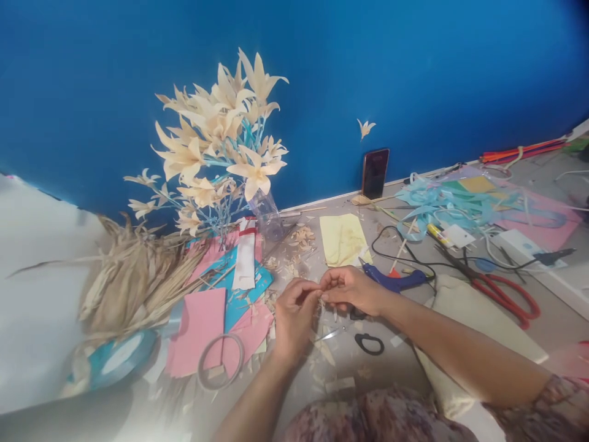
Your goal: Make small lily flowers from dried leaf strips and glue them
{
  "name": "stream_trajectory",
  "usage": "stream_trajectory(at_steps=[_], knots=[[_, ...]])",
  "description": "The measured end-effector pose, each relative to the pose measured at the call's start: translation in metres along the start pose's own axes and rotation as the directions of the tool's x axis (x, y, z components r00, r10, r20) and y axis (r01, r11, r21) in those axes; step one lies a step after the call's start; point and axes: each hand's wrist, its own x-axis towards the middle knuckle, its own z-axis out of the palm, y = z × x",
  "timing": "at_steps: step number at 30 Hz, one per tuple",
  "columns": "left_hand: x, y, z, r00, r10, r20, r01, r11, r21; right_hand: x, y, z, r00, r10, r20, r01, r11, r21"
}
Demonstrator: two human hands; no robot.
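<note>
My left hand [297, 313] and my right hand [352, 290] meet fingertip to fingertip low in the middle of the view. Both are closed in a pinch around something too small to make out. Just below them lie scissors with black handles [369, 344], their blades partly under my hands. A blue glue gun [396, 280] rests beside my right wrist. Behind my hands is a yellow paper sheet [344, 240], with pale scraps [301, 238] scattered to its left. Pink paper [202, 331] and a tape ring [221, 362] are left of my left hand.
Cream flowers [255, 172] stand in a clear vase [268, 216] at the back left, near dried husks [124, 276]. A phone [375, 174] leans on the blue wall. Red-handled scissors [506, 298], cables and blue ribbon [427, 199] lie right; a ribbon roll [122, 359] is left.
</note>
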Motion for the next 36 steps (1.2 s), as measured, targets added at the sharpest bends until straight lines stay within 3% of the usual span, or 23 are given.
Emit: stream_trajectory(at_steps=[3, 7, 18, 23, 28, 31, 36], knots=[[0.002, -0.003, 0.002, 0.974, -0.224, 0.024, 0.223, 0.944, -0.242, 0.002, 0.001, -0.001, 1.000, 0.003, 0.014, -0.003, 1.000, 0.009], [0.004, -0.007, 0.005, 0.948, -0.315, 0.045, 0.301, 0.845, -0.442, 0.002, -0.002, 0.001, 0.999, -0.043, 0.003, 0.043, 0.998, -0.049], [0.001, 0.000, 0.005, 0.949, -0.315, 0.004, 0.293, 0.878, -0.380, 0.004, 0.000, 0.005, 0.991, -0.060, -0.121, 0.059, 0.998, -0.012], [0.002, -0.004, 0.003, 0.956, -0.293, 0.006, 0.282, 0.913, -0.295, 0.001, 0.002, 0.009, 0.978, -0.157, -0.137, 0.135, 0.978, -0.156], [0.001, -0.005, 0.005, 0.969, -0.245, -0.028, 0.233, 0.948, -0.218, 0.000, 0.004, 0.011, 0.929, -0.338, -0.152, 0.270, 0.898, -0.349], [-0.001, -0.007, 0.006, 0.977, -0.203, -0.062, 0.191, 0.968, -0.164, -0.001, 0.005, 0.012, 0.917, -0.364, -0.161, 0.279, 0.877, -0.392], [0.000, -0.006, 0.004, 0.972, -0.233, -0.032, 0.222, 0.954, -0.202, -0.004, 0.005, 0.013, 0.917, -0.371, -0.148, 0.293, 0.877, -0.380]])
